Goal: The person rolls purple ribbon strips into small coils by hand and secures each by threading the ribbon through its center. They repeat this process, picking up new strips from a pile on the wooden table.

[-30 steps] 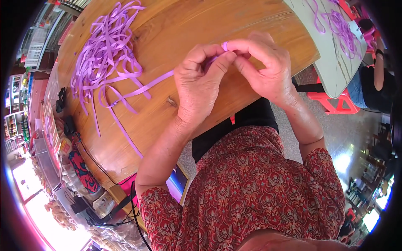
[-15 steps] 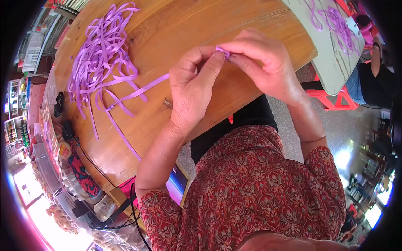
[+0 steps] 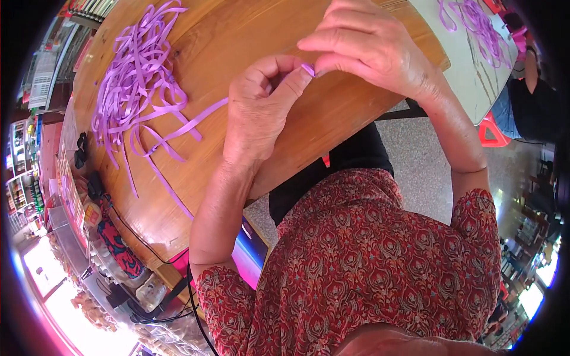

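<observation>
My left hand (image 3: 256,113) pinches a small folded bit of purple ribbon (image 3: 308,69) between thumb and forefinger, above the wooden table (image 3: 196,77). From behind this hand a flat ribbon strand (image 3: 205,114) runs leftward to a big loose heap of purple ribbon (image 3: 139,77). My right hand (image 3: 374,47) is just right of the folded bit. Its thumb tip lies close beside the ribbon, while the forefinger is raised away from it, leaving a gap between them. Whether the thumb touches the ribbon, I cannot tell.
A pale table (image 3: 469,65) at the far right bears another tangle of purple ribbon (image 3: 482,32). Beyond it sits another person in dark clothes (image 3: 537,115), near a red stool (image 3: 494,133). Black cables (image 3: 139,240) run along the left table edge.
My right thumb and forefinger have come apart at the folded ribbon, and the right hand has risen up and away. My left hand keeps its pinch, shifted slightly left.
</observation>
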Motion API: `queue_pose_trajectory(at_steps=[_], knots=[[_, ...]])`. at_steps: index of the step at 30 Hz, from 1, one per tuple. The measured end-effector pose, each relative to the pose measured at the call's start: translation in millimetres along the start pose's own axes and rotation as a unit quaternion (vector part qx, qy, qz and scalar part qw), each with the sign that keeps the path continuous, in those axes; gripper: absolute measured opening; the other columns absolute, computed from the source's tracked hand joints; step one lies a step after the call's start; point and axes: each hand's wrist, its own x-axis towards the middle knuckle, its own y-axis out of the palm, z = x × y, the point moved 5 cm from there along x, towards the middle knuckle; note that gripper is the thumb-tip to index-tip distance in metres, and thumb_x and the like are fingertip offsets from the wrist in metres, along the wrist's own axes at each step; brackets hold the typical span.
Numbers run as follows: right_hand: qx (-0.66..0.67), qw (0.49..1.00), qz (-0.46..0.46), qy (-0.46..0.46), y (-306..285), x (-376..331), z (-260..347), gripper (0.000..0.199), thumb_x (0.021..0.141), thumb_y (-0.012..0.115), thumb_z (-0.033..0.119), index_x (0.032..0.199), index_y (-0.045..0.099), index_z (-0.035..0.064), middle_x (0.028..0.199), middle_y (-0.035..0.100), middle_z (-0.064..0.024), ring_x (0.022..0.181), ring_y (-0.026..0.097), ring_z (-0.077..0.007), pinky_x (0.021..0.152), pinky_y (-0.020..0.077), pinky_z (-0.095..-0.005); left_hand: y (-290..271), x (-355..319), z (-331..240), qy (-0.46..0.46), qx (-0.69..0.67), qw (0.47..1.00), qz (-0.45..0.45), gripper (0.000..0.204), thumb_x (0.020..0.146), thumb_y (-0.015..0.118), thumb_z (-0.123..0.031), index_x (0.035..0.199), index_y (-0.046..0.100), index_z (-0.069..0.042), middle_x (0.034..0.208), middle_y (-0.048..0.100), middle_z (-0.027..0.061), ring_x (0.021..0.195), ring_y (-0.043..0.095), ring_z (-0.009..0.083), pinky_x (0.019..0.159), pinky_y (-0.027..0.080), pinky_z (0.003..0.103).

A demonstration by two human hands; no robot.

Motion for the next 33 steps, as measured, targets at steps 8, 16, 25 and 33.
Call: queue_pose_trajectory(at_steps=[8, 16, 25, 33], knots=[[-0.015, 0.988, -0.093, 0.122, 18, -23, 3, 0.016, 0.071, 0.071, 0.013, 0.084, 0.065, 0.0058, 0.073, 0.059, -0.0034, 0.070, 0.058, -0.0199, 0.061, 0.0467, -0.0301, 0, 0, -7, 0.067, 0.046, 0.994, -0.073, 0.005, 0.083, 0.060, -0.004, 0.086, 0.059, 0.000, 0.074, 0.054, -0.0047, 0.063, 0.043, -0.0003, 0.054, 0.036, 0.014], [0.094, 0.964, -0.155, 0.196, 30, -24, 9, 0.012, 0.074, 0.069, 0.001, 0.085, 0.064, 0.0000, 0.073, 0.060, -0.0039, 0.067, 0.055, -0.0112, 0.061, 0.0437, -0.0229, -2, -3, -7, 0.084, -0.030, 0.993, -0.083, 0.007, 0.084, 0.060, -0.004, 0.089, 0.058, 0.000, 0.076, 0.054, -0.0047, 0.064, 0.043, -0.0006, 0.056, 0.036, 0.013], [0.535, 0.729, -0.166, 0.393, 54, -36, -9, 0.014, 0.081, 0.063, 0.011, 0.088, 0.061, -0.0009, 0.079, 0.058, 0.0000, 0.072, 0.049, -0.0063, 0.064, 0.0386, -0.0202, 3, -3, -9, 0.105, -0.217, 0.970, 0.028, 0.010, 0.085, 0.061, -0.004, 0.094, 0.059, 0.001, 0.080, 0.056, -0.0021, 0.066, 0.044, 0.0023, 0.057, 0.035, 0.016], [0.468, 0.786, -0.190, 0.357, 50, -31, 3, 0.012, 0.083, 0.060, 0.005, 0.093, 0.060, -0.0005, 0.084, 0.058, -0.0012, 0.076, 0.051, -0.0075, 0.068, 0.0398, -0.0201, 0, -1, -5, 0.107, -0.263, 0.958, 0.046, 0.013, 0.086, 0.059, -0.003, 0.098, 0.059, 0.001, 0.084, 0.059, 0.0002, 0.067, 0.045, 0.0047, 0.058, 0.037, 0.020]])
